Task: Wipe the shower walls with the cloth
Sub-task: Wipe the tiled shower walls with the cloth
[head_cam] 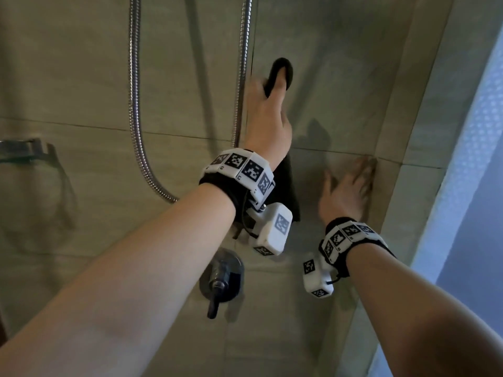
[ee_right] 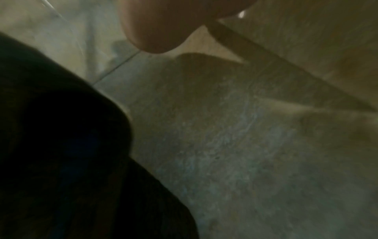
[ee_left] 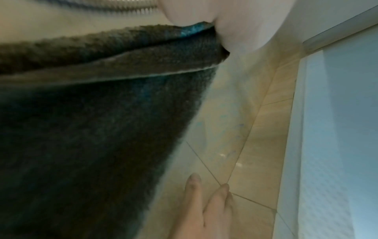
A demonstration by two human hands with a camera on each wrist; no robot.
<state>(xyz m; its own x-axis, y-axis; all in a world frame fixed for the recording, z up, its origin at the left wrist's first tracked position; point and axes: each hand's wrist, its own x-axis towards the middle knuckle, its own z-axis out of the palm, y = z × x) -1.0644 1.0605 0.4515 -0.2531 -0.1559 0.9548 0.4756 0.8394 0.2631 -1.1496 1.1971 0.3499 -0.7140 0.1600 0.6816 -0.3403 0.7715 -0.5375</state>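
Observation:
The dark cloth [head_cam: 283, 68] is pressed against the beige tiled shower wall [head_cam: 340, 77], just right of a hose strand. My left hand [head_cam: 269, 102] grips it high up, thumb hooked over its top fold, while the rest of it hangs down past the wrist. In the left wrist view the cloth [ee_left: 92, 129] fills the left side under the palm. My right hand [head_cam: 351, 186] lies flat on the wall near the corner with fingers spread and holds nothing; its fingers [ee_left: 204, 202] also show in the left wrist view. The right wrist view shows the cloth [ee_right: 61, 145] dark beside blurred tile [ee_right: 245, 145].
A metal shower hose [head_cam: 134, 104] loops down the wall and back up [head_cam: 242, 77] beside my left hand. A dark mixer valve with a lever [head_cam: 221, 278] sits below my left wrist. A glass shelf [head_cam: 19, 152] juts out at far left. A frosted panel [head_cam: 476, 159] bounds the right.

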